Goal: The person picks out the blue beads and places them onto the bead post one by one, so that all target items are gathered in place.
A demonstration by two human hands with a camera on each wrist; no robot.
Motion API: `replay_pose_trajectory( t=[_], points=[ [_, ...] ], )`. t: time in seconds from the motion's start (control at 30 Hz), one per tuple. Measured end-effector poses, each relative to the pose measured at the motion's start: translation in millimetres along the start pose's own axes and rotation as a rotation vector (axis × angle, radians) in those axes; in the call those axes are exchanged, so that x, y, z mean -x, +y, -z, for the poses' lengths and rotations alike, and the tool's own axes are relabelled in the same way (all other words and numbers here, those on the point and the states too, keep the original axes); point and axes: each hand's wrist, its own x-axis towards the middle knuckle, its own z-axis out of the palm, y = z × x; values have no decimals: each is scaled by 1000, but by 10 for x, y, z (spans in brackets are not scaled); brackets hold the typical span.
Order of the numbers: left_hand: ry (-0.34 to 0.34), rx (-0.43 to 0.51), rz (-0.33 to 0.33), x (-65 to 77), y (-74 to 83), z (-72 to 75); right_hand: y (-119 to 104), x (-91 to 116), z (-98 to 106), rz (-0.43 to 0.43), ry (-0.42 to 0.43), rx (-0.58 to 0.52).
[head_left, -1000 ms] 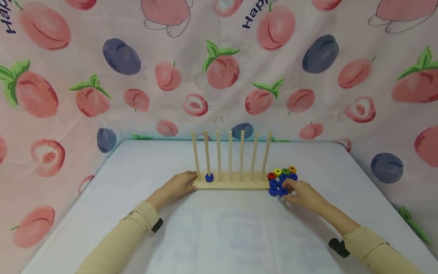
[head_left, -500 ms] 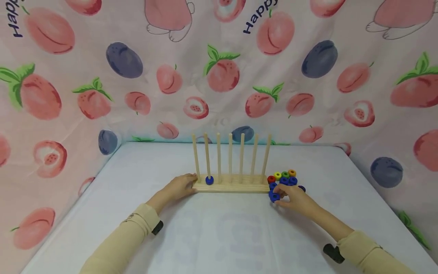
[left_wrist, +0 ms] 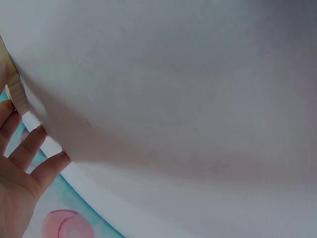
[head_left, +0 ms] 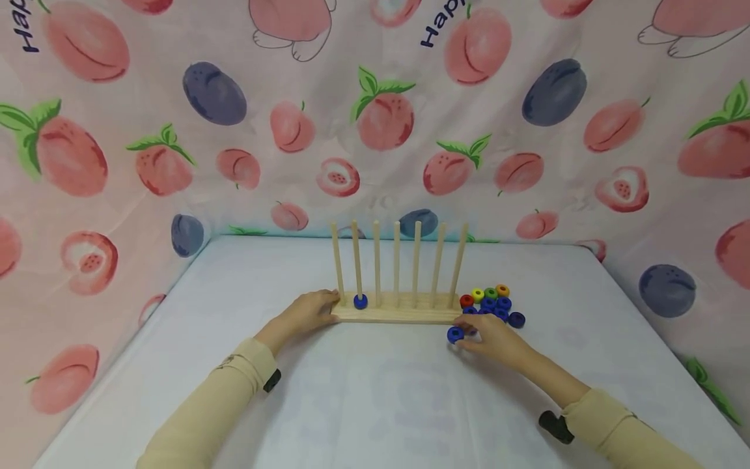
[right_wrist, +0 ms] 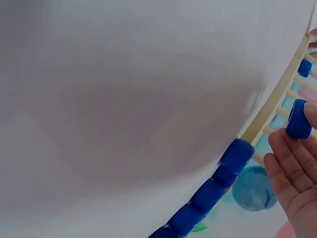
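A wooden peg rack [head_left: 398, 316] with a row of upright pegs stands mid-table. One blue bead [head_left: 360, 301] sits at the bottom of its second peg from the left. My left hand [head_left: 307, 312] grips the rack's left end; in the left wrist view, thumb and fingers lie on either side of the wooden end [left_wrist: 17, 94]. Just in front of the rack's right end, my right hand [head_left: 498, 337] pinches a blue bead [head_left: 455, 335] between thumb and fingers. In the right wrist view this blue bead [right_wrist: 298, 120] is held off the table.
Beyond the right hand, several blue beads [head_left: 504, 303] are clustered beside the rack, partly hidden by the hand. Behind them lie a red bead [head_left: 466, 301], a yellow bead [head_left: 477, 295], a green bead [head_left: 490, 293] and an orange bead [head_left: 502, 290]. A fruit-print cloth [head_left: 375, 182] hangs behind the table.
My right hand has taken a blue bead from the cluster and moved left with it to the front of the rack. One blue bead shifted right. The left hand stays at the rack's end.
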Motion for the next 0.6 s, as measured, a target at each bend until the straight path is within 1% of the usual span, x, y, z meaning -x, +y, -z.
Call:
replay_pose_trajectory(
  t=[0.17, 0.27, 0.43, 0.53, 0.6],
  points=[
    [-3, 23, 16, -4, -7, -11, -55, -40, -36, 39, 35, -19],
    [-5, 24, 22, 1, -9, -4, -104, -67, -66, 52, 41, -26],
    [-8, 22, 36, 0, 1, 27, -205, -104, -92, 21, 23, -22],
    [-10, 24, 32, -9, -1, 30, -256, -120, -91, 0, 31, -32],
    [-11, 27, 26, -17, -3, 20, -280, -130, -89, 2, 36, -37]
  ],
)
